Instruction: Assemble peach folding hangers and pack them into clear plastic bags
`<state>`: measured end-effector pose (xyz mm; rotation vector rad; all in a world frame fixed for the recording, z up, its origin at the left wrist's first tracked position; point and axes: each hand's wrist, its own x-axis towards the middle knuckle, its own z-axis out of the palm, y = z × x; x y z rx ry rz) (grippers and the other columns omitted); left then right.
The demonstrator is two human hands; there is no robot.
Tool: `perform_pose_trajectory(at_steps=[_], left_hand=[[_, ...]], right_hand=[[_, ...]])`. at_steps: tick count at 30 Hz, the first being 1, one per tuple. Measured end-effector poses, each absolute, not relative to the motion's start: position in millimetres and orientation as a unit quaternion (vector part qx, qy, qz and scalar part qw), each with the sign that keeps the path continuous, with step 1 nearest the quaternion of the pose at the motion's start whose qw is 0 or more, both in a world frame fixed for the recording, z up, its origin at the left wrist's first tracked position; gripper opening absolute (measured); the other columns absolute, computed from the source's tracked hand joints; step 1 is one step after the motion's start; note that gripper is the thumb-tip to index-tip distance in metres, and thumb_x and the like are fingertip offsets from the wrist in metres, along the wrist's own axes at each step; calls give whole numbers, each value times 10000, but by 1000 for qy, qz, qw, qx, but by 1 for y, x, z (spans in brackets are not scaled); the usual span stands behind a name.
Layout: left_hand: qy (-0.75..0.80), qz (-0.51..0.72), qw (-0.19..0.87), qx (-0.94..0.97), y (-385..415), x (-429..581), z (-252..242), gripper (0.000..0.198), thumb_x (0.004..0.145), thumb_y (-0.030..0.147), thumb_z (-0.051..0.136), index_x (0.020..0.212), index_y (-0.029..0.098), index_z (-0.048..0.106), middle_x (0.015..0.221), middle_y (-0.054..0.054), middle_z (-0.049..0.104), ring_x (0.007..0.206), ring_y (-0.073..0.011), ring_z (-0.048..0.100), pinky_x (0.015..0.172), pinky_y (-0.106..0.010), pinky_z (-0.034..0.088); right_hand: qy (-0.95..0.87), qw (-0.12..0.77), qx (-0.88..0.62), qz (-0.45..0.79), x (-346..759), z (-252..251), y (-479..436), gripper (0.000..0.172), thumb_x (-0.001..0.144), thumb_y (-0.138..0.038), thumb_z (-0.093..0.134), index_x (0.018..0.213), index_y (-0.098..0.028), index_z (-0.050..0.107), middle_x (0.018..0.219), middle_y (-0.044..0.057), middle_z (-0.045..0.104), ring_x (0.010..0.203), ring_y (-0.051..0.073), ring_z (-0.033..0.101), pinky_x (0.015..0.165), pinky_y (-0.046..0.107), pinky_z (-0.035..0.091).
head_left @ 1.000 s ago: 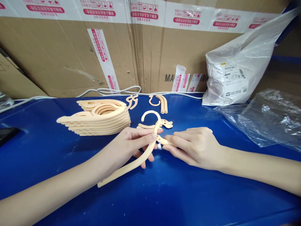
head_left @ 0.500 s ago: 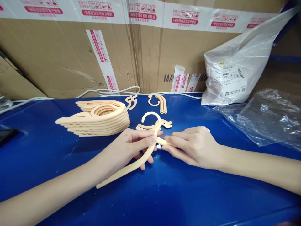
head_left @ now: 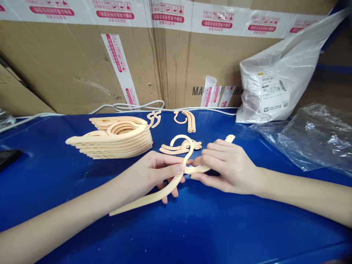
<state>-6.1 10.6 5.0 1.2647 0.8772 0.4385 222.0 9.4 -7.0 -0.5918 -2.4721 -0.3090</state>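
A cream plastic clothes hanger point(head_left: 150, 198) is held between both hands above the blue tabletop. My left hand point(head_left: 162, 170) pinches it near the middle, thumb on top, where the hook and the arms meet. The hook curls up and away from me. One arm slants down to the lower left, below my left wrist. My right hand point(head_left: 224, 167) is closed around the other arm, whose tip pokes out above the knuckles. Just beyond the hands lie a few loose cream hanger pieces point(head_left: 173, 149). The exact joint is partly hidden by my fingers.
A stack of cream hangers point(head_left: 118, 145) stands at left. More hook and arm pieces point(head_left: 189, 121) lie farther back. A white cable point(head_left: 121, 107) runs along a cardboard box point(head_left: 176, 66). At right are a white bag point(head_left: 269, 88) and clear plastic point(head_left: 316, 135).
My right hand has shifted slightly right, and the arm it holds now shows beyond the knuckles. The hook has tilted and moved a little right and lower.
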Motion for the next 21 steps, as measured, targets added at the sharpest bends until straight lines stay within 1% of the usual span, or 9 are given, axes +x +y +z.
perform_pose_trajectory(at_steps=[3,6,9,12,16,18,21], left_hand=[[398,193,693,569,9,-6,6,238,834,369,690,972,190,764,776,-17,673,572,-117,649,440,-159,547],[396,193,691,574,7,-5,6,223,842,367,680,940,183,758,778,-18,666,570,-112,635,434,-155,540],[396,190,687,579,7,-6,6,220,851,369,668,886,164,741,790,-27,667,566,-111,628,432,-161,540],[398,181,679,590,8,-7,5,240,870,385,647,884,160,729,801,-30,668,571,-113,631,440,-164,543],[397,164,674,601,9,-8,4,280,896,423,620,889,158,713,721,-16,649,533,-101,604,444,-161,538],[397,161,675,601,8,-6,4,278,905,423,610,877,160,697,711,-7,641,531,-93,594,439,-147,527],[398,158,671,605,5,-4,6,288,899,431,614,831,153,653,723,1,620,550,-90,587,425,-128,501]], right_hand=[[-918,306,-231,-101,222,-6,10,264,948,-388,578,869,-149,657,790,54,661,714,158,548,638,297,394],[-904,321,-250,-127,222,-5,10,288,931,-438,594,851,-166,640,923,88,665,821,190,562,714,335,418],[-894,325,-267,-152,223,-5,10,269,916,-436,618,880,-170,645,921,81,644,838,203,539,730,358,386],[-897,321,-271,-138,224,-5,10,264,913,-424,629,952,-164,649,869,54,640,779,187,504,701,348,344],[-907,305,-271,-106,224,-5,12,295,941,-422,596,1075,-163,642,818,15,644,744,167,508,700,339,322],[-917,287,-266,-80,224,-6,14,323,961,-419,566,1150,-166,635,870,24,663,781,166,526,730,334,337],[-933,251,-258,5,225,-6,16,328,989,-404,520,1199,-176,626,1025,52,673,879,165,546,781,316,379]])
